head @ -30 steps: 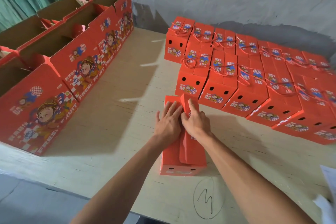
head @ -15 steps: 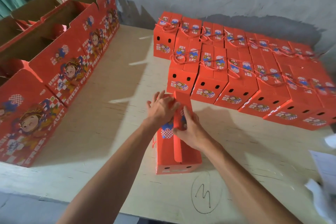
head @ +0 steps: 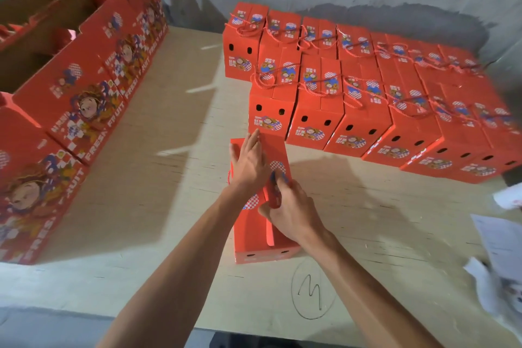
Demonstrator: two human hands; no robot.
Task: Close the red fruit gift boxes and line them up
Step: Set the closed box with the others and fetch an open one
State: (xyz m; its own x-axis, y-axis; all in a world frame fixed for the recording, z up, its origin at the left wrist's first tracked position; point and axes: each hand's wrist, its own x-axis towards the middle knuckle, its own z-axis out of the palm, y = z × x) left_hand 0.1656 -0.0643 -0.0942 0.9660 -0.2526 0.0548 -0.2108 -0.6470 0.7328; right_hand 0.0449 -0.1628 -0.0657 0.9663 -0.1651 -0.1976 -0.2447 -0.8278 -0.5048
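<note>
Several big open cartons (head: 76, 99), printed with a cartoon face, standing in a row along the left edge of the desk (head: 175, 183), flaps up and brown insides showing. Near the middle, just short of the closed rows, one small red box (head: 255, 237) lying lengthwise on the desk, top not yet shut. Left hand (head: 248, 164) laid flat on the left top flap, fingers straight and together, pressing it down rather than gripping. Right hand (head: 291, 206) curled round the raised right flap (head: 272, 192), pinching its edge between thumb and fingers. Judging by the thin folded card and the ease of the press, probably light, stiff along the creases yet easy to dent or crumple across a panel; printed surface likely a bit slick. Best taken by the flap edges while folding, then by the two long sides or the rope handle for carrying; hard squeezing of the hollow walls best avoided. Red rope (head: 229, 175) just showing at the left side of the box. Further right, two rows of closed boxes (head: 364, 110) packed side by side, rope handles draped over the tops, round holes facing front. At the far right edge, some white papers (head: 500, 246), blurred. Close to the near edge, a pen mark in a drawn circle (head: 312, 289).
</note>
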